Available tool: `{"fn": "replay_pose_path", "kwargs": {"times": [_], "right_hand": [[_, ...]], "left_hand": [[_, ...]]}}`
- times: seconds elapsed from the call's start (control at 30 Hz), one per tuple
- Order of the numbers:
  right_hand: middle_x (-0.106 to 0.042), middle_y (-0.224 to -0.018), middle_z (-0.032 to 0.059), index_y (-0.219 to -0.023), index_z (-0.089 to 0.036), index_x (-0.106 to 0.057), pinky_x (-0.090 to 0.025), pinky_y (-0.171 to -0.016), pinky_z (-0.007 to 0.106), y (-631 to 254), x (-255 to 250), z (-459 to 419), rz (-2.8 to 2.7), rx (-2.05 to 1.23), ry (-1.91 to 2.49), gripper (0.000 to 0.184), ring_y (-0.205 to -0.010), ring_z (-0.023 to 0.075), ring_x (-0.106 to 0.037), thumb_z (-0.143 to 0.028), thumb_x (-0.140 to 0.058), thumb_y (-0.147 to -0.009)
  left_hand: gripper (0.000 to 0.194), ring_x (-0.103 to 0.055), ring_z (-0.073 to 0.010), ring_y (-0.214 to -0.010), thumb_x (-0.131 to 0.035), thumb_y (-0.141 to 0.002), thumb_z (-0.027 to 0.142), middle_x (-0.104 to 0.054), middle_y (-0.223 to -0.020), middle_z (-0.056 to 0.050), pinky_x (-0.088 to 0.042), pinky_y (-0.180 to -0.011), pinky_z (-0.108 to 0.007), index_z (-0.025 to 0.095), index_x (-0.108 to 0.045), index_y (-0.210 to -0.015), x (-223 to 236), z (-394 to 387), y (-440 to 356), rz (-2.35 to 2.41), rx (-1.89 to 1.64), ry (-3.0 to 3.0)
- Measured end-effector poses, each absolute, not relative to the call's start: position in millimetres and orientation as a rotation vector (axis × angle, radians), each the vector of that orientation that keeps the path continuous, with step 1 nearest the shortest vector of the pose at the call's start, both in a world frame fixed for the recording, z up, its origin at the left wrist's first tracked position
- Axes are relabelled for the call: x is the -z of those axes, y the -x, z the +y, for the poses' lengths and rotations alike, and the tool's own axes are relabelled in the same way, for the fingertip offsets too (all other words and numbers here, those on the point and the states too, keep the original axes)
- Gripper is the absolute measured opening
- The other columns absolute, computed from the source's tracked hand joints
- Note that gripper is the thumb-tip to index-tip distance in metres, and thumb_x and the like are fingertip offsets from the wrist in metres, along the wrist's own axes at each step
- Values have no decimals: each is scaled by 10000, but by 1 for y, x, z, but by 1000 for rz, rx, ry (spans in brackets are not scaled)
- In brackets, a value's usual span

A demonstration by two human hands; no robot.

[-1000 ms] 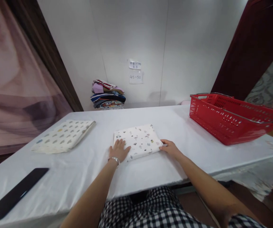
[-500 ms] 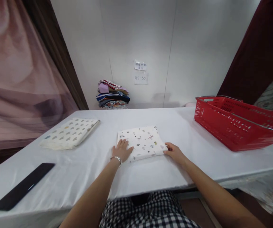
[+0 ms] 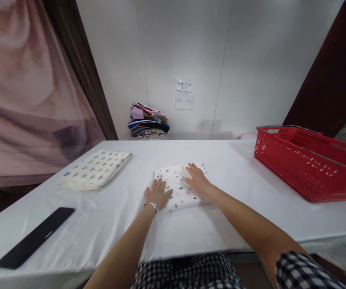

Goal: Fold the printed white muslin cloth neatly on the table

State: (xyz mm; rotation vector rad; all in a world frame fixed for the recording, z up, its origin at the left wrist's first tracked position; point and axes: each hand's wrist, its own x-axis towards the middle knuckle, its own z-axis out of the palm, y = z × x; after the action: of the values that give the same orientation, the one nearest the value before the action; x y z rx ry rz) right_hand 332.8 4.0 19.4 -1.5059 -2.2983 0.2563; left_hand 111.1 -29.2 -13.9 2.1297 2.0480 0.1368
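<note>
A folded white cloth (image 3: 174, 181) with small printed figures lies on the white-covered table (image 3: 227, 216) in front of me. My left hand (image 3: 157, 193), with a bracelet at the wrist, rests flat on the cloth's near left corner, fingers spread. My right hand (image 3: 197, 180) lies flat on top of the cloth toward its right side, fingers stretched out. Neither hand holds anything.
A second folded cloth (image 3: 96, 174) with a shell print lies at the left. A long black bar (image 3: 34, 237) sits near the front left edge. A red plastic basket (image 3: 308, 162) stands at the right. A stack of folded fabrics (image 3: 148, 121) rests against the back wall.
My right hand has moved from the cloth's near right corner up onto its top surface. The left hand has stayed on the near left corner.
</note>
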Motion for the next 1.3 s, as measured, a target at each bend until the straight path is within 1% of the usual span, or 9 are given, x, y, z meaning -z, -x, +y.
{"fn": "replay_pose_path", "kwargs": {"times": [0.1,0.27,0.4,0.47,0.57,0.7,0.9,1.07,1.3], "right_hand": [[-139,-1477,81,-1388,-166,-246,-34,-1064,469,-341,-7,32,-2389,-240,1814,649,-1351,240,-49,-514,-326,-846],[-39,-1491,41,-1414,-195,-141,-71,-1049,491,-362,14,50,-2410,-235,1986,678,-1352,230,10,-574,-188,-854],[-16,-1492,36,-1417,-190,-117,-61,-1050,495,-361,21,51,-2408,-228,1982,699,-1351,222,35,-594,-147,-848],[-21,-1491,36,-1417,-188,-123,-52,-1050,498,-360,22,51,-2396,-216,1980,702,-1351,217,37,-597,-152,-847],[-39,-1490,38,-1414,-191,-144,-63,-1050,500,-360,23,50,-2386,-220,1965,695,-1352,215,21,-595,-157,-849],[-74,-1488,47,-1406,-198,-179,-76,-1046,515,-363,22,48,-2421,-213,1891,667,-1353,223,-5,-578,-163,-857],[-135,-1476,92,-1381,-197,-258,-27,-1037,537,-345,1,54,-2447,-205,1904,661,-1348,262,-55,-577,-267,-840],[-92,-1485,67,-1409,-188,-178,8,-1063,451,-308,3,61,-2500,-149,1678,687,-1355,221,-15,-593,-177,-854],[-137,-1478,69,-1407,-180,-182,-20,-1059,460,-301,27,64,-2497,-124,1677,672,-1349,218,-65,-577,-176,-865]], "left_hand": [[682,-38,-235,-1360,-221,-798,610,-122,-1481,15,-122,-1070,-499,250,-291,-1373,14,-31,-109,2033,-146,-2137],[693,-29,-239,-1360,-200,-797,611,-108,-1482,6,-96,-1067,-518,243,-278,-1379,13,-32,-109,2030,-101,-2136],[741,-64,-285,-1353,-214,-771,653,-178,-1470,-51,-86,-1049,-564,216,-332,-1357,-3,-19,-126,2053,-27,-2134],[763,-45,-282,-1355,-203,-770,664,-169,-1471,-69,-47,-1057,-554,196,-329,-1359,-11,-4,-136,2068,-90,-2227],[727,-22,-247,-1360,-208,-789,633,-138,-1479,-33,-13,-1081,-493,212,-294,-1375,-13,21,-142,1994,-130,-2325],[731,-40,-262,-1357,-230,-785,624,-126,-1479,-44,-68,-1071,-520,216,-246,-1392,1,43,-129,2080,-129,-2115],[745,-25,-260,-1358,-220,-785,627,-126,-1479,-49,-60,-1076,-510,202,-237,-1396,12,45,-124,2071,-182,-2134],[747,-21,-255,-1359,-201,-791,626,-100,-1484,-46,-52,-1073,-517,197,-211,-1402,11,43,-127,2088,-142,-2111],[759,11,-251,-1360,-195,-786,640,-84,-1486,-43,-15,-1066,-538,200,-204,-1404,16,45,-127,2090,-145,-2109]]}}
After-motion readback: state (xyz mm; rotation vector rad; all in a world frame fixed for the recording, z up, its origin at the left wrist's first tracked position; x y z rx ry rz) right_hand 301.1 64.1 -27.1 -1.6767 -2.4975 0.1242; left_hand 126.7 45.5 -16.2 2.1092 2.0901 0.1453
